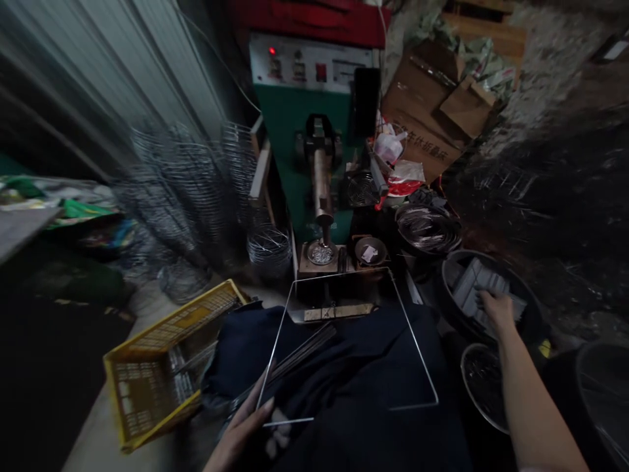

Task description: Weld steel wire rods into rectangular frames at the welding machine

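My left hand [244,423] is closed round the lower left corner of a thin, bent wire frame [279,335]. The frame is roughly four-sided, with a gap in its near side, and is held up over dark blue cloth on my lap [373,380]. Several thin metal rods [307,346] lie across the cloth, their near ends close to my left hand. At the right, my right hand [496,309] reaches into a black tub [449,262]. Its bent fingers touch a stack of grey strips or rods [474,285]; whether they pinch one is hard to see.
A green machine [280,118] with a vertical metal rod stands ahead, a small dish of metal bits [320,253] beneath it. A yellow crate [142,347] sits at left, with stacked wire racks [181,177] behind. A round container [484,383] is near my right forearm.
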`<state>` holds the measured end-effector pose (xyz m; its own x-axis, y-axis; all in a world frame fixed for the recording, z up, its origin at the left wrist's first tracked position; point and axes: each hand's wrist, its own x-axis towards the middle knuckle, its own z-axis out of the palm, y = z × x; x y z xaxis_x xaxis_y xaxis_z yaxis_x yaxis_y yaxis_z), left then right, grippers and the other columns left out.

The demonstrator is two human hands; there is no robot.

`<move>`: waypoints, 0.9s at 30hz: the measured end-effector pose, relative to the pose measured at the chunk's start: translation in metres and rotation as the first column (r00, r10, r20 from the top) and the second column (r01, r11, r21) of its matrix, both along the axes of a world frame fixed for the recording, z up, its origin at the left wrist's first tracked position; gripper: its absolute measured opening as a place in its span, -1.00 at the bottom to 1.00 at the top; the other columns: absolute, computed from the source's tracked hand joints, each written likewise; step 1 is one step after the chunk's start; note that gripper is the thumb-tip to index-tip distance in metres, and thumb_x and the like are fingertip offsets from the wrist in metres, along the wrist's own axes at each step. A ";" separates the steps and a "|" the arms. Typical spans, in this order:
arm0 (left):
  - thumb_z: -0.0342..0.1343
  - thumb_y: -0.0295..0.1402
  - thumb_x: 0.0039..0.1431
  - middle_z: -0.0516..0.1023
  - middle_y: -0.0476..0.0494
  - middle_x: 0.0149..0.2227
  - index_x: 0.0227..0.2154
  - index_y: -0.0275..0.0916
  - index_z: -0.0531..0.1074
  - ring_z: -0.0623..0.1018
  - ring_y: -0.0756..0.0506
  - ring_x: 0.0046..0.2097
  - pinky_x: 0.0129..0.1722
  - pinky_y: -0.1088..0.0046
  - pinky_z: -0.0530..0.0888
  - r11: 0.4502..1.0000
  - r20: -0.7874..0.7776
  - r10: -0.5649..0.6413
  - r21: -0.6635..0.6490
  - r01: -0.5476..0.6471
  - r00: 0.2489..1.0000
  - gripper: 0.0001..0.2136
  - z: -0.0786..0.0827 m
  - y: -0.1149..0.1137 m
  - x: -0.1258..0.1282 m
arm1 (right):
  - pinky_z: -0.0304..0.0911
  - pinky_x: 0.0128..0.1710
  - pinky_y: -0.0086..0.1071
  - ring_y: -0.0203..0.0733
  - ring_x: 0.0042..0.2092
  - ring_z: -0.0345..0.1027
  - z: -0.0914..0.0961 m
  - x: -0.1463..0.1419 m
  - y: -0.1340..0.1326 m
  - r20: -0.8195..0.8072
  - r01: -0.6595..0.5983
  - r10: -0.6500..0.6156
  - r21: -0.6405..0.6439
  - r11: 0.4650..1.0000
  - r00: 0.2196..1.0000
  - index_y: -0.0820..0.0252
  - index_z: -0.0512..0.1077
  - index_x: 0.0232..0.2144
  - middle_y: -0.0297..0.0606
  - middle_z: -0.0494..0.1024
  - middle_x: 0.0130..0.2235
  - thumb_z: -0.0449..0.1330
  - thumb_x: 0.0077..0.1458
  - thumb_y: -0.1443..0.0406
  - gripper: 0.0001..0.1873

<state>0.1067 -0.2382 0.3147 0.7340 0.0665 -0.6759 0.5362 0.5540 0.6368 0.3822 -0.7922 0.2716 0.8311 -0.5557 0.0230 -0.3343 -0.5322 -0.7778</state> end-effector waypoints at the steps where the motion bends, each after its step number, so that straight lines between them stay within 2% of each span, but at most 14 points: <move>1: 0.31 -0.17 -0.01 0.54 -0.07 -0.57 0.34 0.00 -0.02 0.52 -0.13 -0.59 -0.63 0.48 0.40 1.000 0.001 0.008 -0.008 -0.008 1.000 -0.12 0.000 0.002 -0.003 | 0.35 -0.54 -0.36 -0.20 -0.55 0.39 0.005 -0.010 0.005 0.033 -0.021 0.019 0.078 0.997 0.999 0.32 0.55 -0.25 -0.12 0.53 -0.51 0.17 -0.06 0.15 -0.60; 4: 0.32 -0.19 -0.01 0.54 -0.07 -0.57 0.36 -0.02 -0.13 0.52 -0.11 -0.59 -0.64 0.53 0.37 0.999 0.034 0.023 -0.040 -0.022 0.999 -0.06 -0.004 0.002 -0.005 | 0.47 -0.39 -0.28 -0.12 -0.42 0.50 0.025 -0.043 0.029 0.139 -0.132 0.094 0.303 0.944 0.986 0.28 0.55 -0.24 -0.12 0.59 -0.39 0.29 -0.15 0.10 -0.57; 6: 0.32 -0.19 0.00 0.55 -0.09 -0.54 0.37 -0.02 -0.17 0.53 -0.11 -0.57 -0.63 0.53 0.38 0.998 0.048 0.016 -0.065 -0.012 0.999 -0.04 -0.007 0.001 -0.004 | 0.47 -0.11 -0.14 -0.01 -0.20 0.54 0.045 -0.066 0.051 0.163 -0.243 0.199 0.322 0.915 0.966 0.25 0.54 -0.15 -0.09 0.62 -0.22 0.32 -0.11 0.06 -0.50; 8: 0.31 -0.19 0.02 0.56 -0.10 -0.53 0.37 -0.01 -0.20 0.54 -0.12 -0.56 -0.61 0.53 0.38 0.997 0.049 0.011 -0.076 -0.008 0.999 -0.03 -0.008 0.001 -0.004 | 0.28 0.15 -0.03 0.05 0.02 0.45 0.070 -0.088 0.075 0.114 -0.380 0.363 0.233 0.895 0.925 0.18 0.52 -0.04 -0.09 0.58 -0.05 0.32 -0.04 0.04 -0.46; 10: 0.30 -0.19 0.04 0.56 -0.10 -0.52 0.37 0.02 -0.23 0.56 -0.13 -0.54 -0.60 0.51 0.40 0.997 0.052 0.012 -0.076 -0.008 0.999 -0.03 -0.006 0.001 -0.004 | 0.09 0.26 0.02 0.09 0.17 0.31 0.097 -0.107 0.099 0.026 -0.525 0.526 0.110 0.844 0.850 0.10 0.47 0.06 -0.13 0.50 0.08 0.32 -0.01 0.04 -0.41; 12: 0.31 -0.22 0.04 0.58 -0.12 -0.50 0.37 0.02 -0.27 0.58 -0.16 -0.51 -0.57 0.49 0.42 0.997 0.074 0.008 -0.073 -0.003 0.997 -0.01 -0.004 0.001 -0.004 | 0.06 0.27 0.04 0.11 0.23 0.21 0.120 -0.122 0.123 -0.057 -0.651 0.651 0.030 0.759 0.757 0.07 0.39 0.15 -0.16 0.42 0.16 0.31 0.03 0.04 -0.36; 15: 0.30 -0.26 0.06 0.58 -0.12 -0.49 0.37 -0.02 -0.31 0.57 -0.15 -0.50 -0.53 0.48 0.43 0.996 0.106 0.015 -0.087 -0.006 0.994 0.00 -0.001 -0.001 -0.002 | 0.15 0.23 0.02 0.11 0.24 0.20 0.143 -0.138 0.156 -0.132 -0.786 0.775 -0.077 0.614 0.618 0.10 0.31 0.21 -0.15 0.36 0.21 0.26 0.11 0.06 -0.35; 17: 0.29 -0.27 0.07 0.56 -0.10 -0.50 0.37 -0.03 -0.33 0.56 -0.12 -0.50 -0.52 0.48 0.43 0.995 0.111 0.033 -0.098 -0.023 0.993 0.00 -0.002 -0.002 -0.001 | 0.13 0.24 0.03 0.10 0.24 0.20 0.150 -0.145 0.172 -0.152 -0.842 0.831 -0.179 0.509 0.535 0.06 0.28 0.23 -0.17 0.34 0.23 0.23 0.14 0.08 -0.37; 20: 0.30 -0.29 0.07 0.55 -0.08 -0.50 0.37 -0.03 -0.36 0.57 -0.13 -0.48 -0.50 0.47 0.43 0.994 0.123 0.046 -0.105 -0.033 0.991 0.02 -0.003 -0.003 -0.001 | -0.04 0.30 0.10 0.07 0.27 0.15 0.153 -0.150 0.191 -0.203 -0.878 0.881 -0.323 0.353 0.428 -0.05 0.19 0.28 -0.22 0.30 0.25 0.20 0.19 0.11 -0.37; 23: 0.30 -0.29 0.07 0.57 -0.12 -0.47 0.37 -0.04 -0.38 0.58 -0.14 -0.47 -0.49 0.45 0.44 0.995 0.150 0.036 -0.093 -0.023 0.988 0.02 -0.004 -0.003 -0.001 | -0.13 0.32 0.16 0.03 0.28 0.13 0.149 -0.151 0.209 -0.264 -0.902 0.907 -0.371 0.219 0.328 -0.10 0.14 0.29 -0.24 0.29 0.26 0.19 0.21 0.12 -0.36; 25: 0.28 -0.27 0.09 0.58 -0.15 -0.45 0.37 -0.04 -0.39 0.57 -0.14 -0.48 -0.49 0.44 0.44 0.997 0.155 0.028 -0.076 -0.016 0.987 0.01 -0.004 -0.003 -0.001 | -0.11 0.31 0.16 0.02 0.29 0.11 0.142 -0.151 0.221 -0.291 -0.924 0.919 -0.349 0.157 0.266 -0.09 0.13 0.30 -0.23 0.29 0.26 0.17 0.22 0.11 -0.37; 27: 0.27 -0.25 0.10 0.59 -0.16 -0.45 0.37 -0.05 -0.40 0.56 -0.13 -0.49 -0.50 0.45 0.43 0.998 0.158 0.022 -0.062 -0.013 0.987 0.01 -0.002 -0.003 -0.001 | -0.08 0.30 0.15 0.01 0.29 0.10 0.134 -0.150 0.229 -0.303 -0.938 0.924 -0.320 0.132 0.233 -0.06 0.14 0.29 -0.20 0.30 0.25 0.16 0.23 0.10 -0.38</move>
